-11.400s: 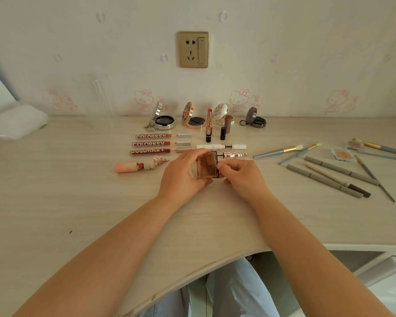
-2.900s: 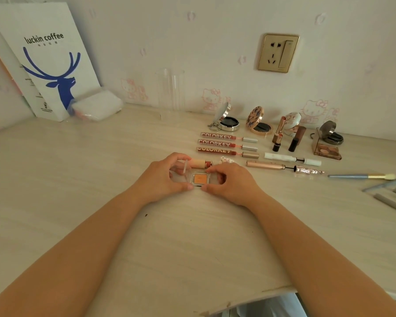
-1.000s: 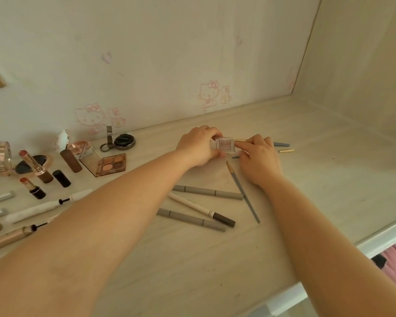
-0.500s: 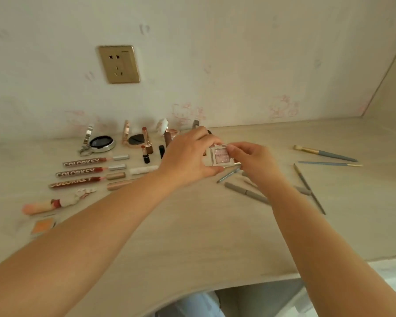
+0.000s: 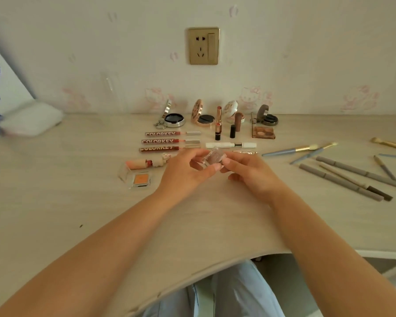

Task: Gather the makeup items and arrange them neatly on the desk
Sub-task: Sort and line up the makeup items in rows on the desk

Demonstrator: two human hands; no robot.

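Both hands meet at the centre of the desk. The left hand and right hand pinch a small clear eyeshadow case between their fingertips, raised just above the wood; whether its lid is open I cannot tell.

At 12 o'clock from the hands, along the wall, stand 4 open compacts, with 3 lipsticks upright just in front. At 11 o'clock lie 3 COLORKEY lip glosses in parallel, caps pulled off beside them. Just left of the hands lie 1 peach tube and 1 open clear case holding an orange pan. At 1 o'clock sit 1 white mascara and 1 brown palette, open, showing pans.

At 3 o'clock the unsorted lot spreads: about 4 brushes and 3 grey pencils, lying at mixed angles, some running past the right edge.

The desk's curved front edge lies at 6 o'clock. Bare wood stretches at 9 o'clock toward a white pouch.
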